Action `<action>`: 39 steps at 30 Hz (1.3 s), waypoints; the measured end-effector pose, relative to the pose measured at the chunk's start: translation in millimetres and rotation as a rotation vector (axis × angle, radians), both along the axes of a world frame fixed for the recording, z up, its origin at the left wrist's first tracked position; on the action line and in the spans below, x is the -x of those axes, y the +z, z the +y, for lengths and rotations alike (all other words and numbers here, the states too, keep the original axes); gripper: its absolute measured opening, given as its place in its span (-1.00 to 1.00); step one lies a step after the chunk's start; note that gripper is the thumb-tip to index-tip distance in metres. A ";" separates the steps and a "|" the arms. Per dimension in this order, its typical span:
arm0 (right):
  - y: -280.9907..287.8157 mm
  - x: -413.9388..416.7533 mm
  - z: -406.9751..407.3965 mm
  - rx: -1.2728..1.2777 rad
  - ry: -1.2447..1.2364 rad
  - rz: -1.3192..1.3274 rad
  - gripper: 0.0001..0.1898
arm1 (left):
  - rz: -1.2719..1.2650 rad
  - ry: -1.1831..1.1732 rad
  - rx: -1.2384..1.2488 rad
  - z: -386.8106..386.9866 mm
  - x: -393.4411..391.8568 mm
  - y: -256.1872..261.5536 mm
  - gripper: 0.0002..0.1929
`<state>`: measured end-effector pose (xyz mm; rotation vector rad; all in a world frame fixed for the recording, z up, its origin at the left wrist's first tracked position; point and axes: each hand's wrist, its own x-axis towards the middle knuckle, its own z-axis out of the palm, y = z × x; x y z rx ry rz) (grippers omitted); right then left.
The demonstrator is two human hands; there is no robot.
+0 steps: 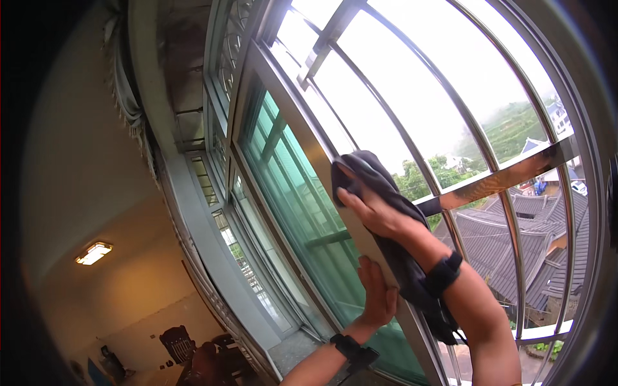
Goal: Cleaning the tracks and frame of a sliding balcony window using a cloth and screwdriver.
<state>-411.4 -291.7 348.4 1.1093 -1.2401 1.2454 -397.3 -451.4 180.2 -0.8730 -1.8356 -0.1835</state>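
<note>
My right hand [374, 212] grips a dark grey cloth [374, 166] and presses it against the upright metal frame [309, 128] of a sliding window. The cloth's loose end hangs down behind my right forearm. Lower down, my left hand [378, 295] lies flat with nothing in it, palm against the same frame beside the green-tinted glass [299, 193]. Black bands circle both wrists.
Stainless steel security bars [463, 116] with a crossbar [507, 178] stand outside the opening. Tiled roofs [507, 236] lie far below. Indoors are a fringed curtain [128, 96], a carved wooden chair [177, 343] and a lit ceiling lamp [94, 253].
</note>
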 end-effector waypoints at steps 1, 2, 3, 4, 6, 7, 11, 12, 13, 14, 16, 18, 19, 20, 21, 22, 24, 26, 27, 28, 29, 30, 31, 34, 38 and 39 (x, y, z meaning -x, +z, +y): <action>20.1 -13.1 0.5 -0.006 -0.011 -0.013 -0.46 | 0.008 0.000 -0.006 -2.3 -2.0 1.0 -0.29; 39.1 -32.2 2.5 0.055 -0.058 0.042 -0.54 | -0.020 0.056 0.016 -7.0 -4.0 2.9 -0.29; 55.7 -24.0 3.1 0.188 -0.117 0.244 -0.55 | -0.057 0.083 0.048 -3.1 -0.6 3.6 -0.29; 70.3 -18.7 2.4 0.195 -0.195 0.294 -0.52 | -0.050 0.064 0.047 2.1 -2.1 6.6 -0.29; 84.4 -16.5 0.4 0.188 -0.300 0.357 -0.50 | -0.077 -0.041 -0.053 14.4 -7.0 10.7 -0.27; 84.0 -17.4 0.4 0.197 -0.321 0.391 -0.48 | -0.072 -0.070 -0.067 13.9 -2.9 7.9 -0.27; 55.1 -8.0 -10.4 0.301 -0.251 0.290 -0.43 | 0.019 -0.046 -0.031 5.2 13.5 -5.7 -0.29; 39.4 4.9 -22.6 0.276 -0.186 0.245 -0.42 | 0.053 -0.052 -0.058 6.3 12.7 -5.4 -0.31; 19.3 14.0 -27.3 0.255 -0.123 0.193 -0.41 | 0.081 -0.057 -0.088 7.8 10.0 -5.1 -0.33; -0.7 2.2 -29.4 0.202 -0.162 0.196 -0.41 | 0.123 -0.015 -0.126 1.6 9.1 -5.5 -0.35; -45.1 -26.8 -19.8 0.084 -0.235 0.155 -0.42 | 0.169 0.013 -0.169 -2.8 9.5 -6.0 -0.38; -97.4 -39.4 -9.3 -0.002 -0.274 0.044 -0.44 | 0.141 -0.056 -0.198 0.6 10.7 -4.1 -0.40; -127.1 -42.8 -9.2 -0.028 -0.274 -0.026 -0.44 | 0.161 -0.067 -0.205 2.2 12.7 -5.0 -0.42; -158.5 -46.1 -9.5 -0.034 -0.306 -0.120 -0.47 | 0.179 -0.078 -0.212 5.2 13.5 -5.6 -0.44; -190.5 -49.0 -13.5 -0.038 -0.327 -0.214 -0.50 | 0.138 -0.113 -0.238 5.5 14.3 -6.4 -0.44; -218.2 -56.2 -19.1 -0.009 -0.257 -0.351 -0.53 | 0.153 -0.104 -0.236 5.8 14.9 -4.9 -0.46; -269.3 -75.1 -21.2 0.021 -0.193 -0.604 -0.58 | 0.119 -0.135 -0.262 10.3 14.3 -5.6 -0.48; -321.7 -91.4 -16.0 0.059 -0.095 -0.866 -0.59 | 0.129 -0.111 -0.242 14.4 13.4 -4.1 -0.50; -340.0 -102.2 -10.0 -0.052 -0.186 -0.925 -0.62 | 0.092 -0.136 -0.266 12.0 12.3 -4.2 -0.50; -356.4 -116.7 0.2 -0.020 -0.215 -1.089 -0.63 | 0.106 -0.130 -0.256 11.9 13.5 -3.3 -0.50; -370.2 -132.2 13.9 0.019 -0.246 -1.249 -0.65 | 0.121 -0.126 -0.248 12.5 14.2 -3.5 -0.51; -364.8 -144.1 21.9 0.224 -0.194 -1.342 -0.64 | 0.103 -0.119 -0.263 9.6 13.1 -4.1 -0.51; -348.6 -156.1 33.0 0.429 -0.142 -1.421 -0.63 | 0.077 -0.138 -0.292 8.8 12.6 -4.6 -0.51; -268.0 -171.9 79.1 0.126 -0.510 -1.047 -0.32 | 0.053 -0.145 -0.285 9.5 13.7 -6.7 -0.52; -132.6 -179.6 133.1 -0.849 -1.382 -0.520 -0.04 | 0.056 -0.158 -0.322 13.5 11.6 -3.6 -0.55; -104.2 -181.7 143.9 -1.071 -1.636 -0.412 -0.02 | 0.055 -0.156 -0.320 13.5 11.2 -3.6 -0.56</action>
